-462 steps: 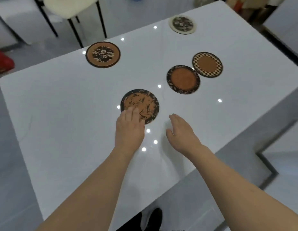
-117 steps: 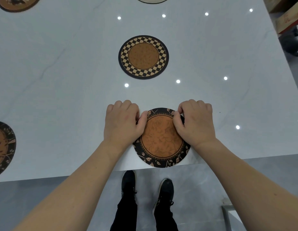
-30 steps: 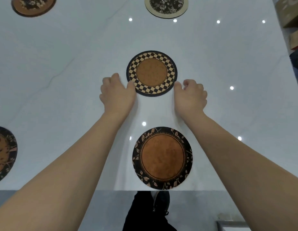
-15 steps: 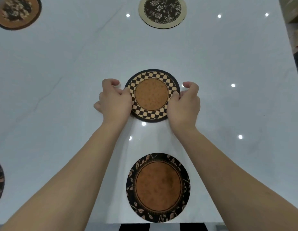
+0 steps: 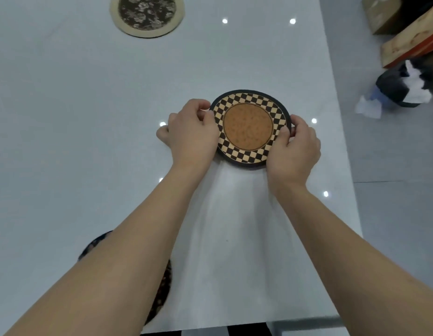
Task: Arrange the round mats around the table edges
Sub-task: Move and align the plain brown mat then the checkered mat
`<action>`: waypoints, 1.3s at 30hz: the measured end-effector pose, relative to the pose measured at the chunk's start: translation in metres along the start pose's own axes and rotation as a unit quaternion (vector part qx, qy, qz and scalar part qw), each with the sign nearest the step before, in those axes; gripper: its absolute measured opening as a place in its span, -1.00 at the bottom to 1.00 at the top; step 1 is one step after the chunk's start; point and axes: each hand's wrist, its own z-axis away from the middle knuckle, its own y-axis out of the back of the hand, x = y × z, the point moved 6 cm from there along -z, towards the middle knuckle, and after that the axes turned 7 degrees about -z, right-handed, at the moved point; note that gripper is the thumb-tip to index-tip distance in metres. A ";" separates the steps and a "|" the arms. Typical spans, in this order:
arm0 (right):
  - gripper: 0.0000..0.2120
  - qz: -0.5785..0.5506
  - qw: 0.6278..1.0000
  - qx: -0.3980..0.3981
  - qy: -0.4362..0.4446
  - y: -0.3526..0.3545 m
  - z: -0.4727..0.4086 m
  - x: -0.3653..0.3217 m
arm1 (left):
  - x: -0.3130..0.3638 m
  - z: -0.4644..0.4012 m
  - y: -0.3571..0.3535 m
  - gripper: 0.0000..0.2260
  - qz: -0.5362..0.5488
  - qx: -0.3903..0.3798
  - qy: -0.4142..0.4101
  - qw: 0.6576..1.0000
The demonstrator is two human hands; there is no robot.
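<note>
Soft light, pinpoint glare, wide-angle warp

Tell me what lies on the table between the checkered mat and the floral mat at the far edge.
Nothing: the head view shows only bare white table with light reflections between the checkered mat and the floral mat.

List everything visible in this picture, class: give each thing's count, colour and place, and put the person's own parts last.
Table: one, glossy white, fills most of the view.
Checkered mat: one, black-and-tan checks around a brown centre, toward the table's right side, gripped at both sides.
Floral mat: one, dark centre with cream rim, far end, partly cut off.
Dark leafy mat: one, black and brown, near edge, mostly hidden under the left forearm.
Boxes: tan, on the floor at upper right.
Dark and white bundle: one, on the floor at right.
Left hand: on the mat's left rim.
Right hand: on its right rim.
</note>
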 end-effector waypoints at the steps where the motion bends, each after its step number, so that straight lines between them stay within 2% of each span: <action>1: -0.68 0.003 1.000 0.004 0.000 0.008 -0.007 0.007 | 0.010 0.004 -0.010 -0.77 -0.005 -0.003 -0.011 1.000; 13: -0.69 0.055 0.998 -0.005 0.032 0.054 -0.076 0.056 | 0.069 0.017 -0.086 -0.79 -0.002 -0.019 -0.076 0.997; 20: -0.68 0.050 0.998 0.008 0.034 0.047 -0.080 0.064 | 0.069 0.013 -0.095 -0.80 -0.043 0.009 -0.126 0.991; 27: -0.71 0.064 0.998 0.026 0.012 0.045 -0.085 0.066 | 0.072 0.016 -0.098 -0.69 -0.088 0.018 -0.185 0.979; 33: -0.72 0.024 0.999 0.031 0.003 0.046 -0.087 0.068 | 0.078 0.017 -0.105 -0.67 -0.178 0.015 -0.205 0.962; 39: -0.72 0.044 0.999 0.022 0.013 0.044 -0.088 0.066 | 0.077 0.017 -0.107 -0.64 -0.205 0.015 -0.204 0.957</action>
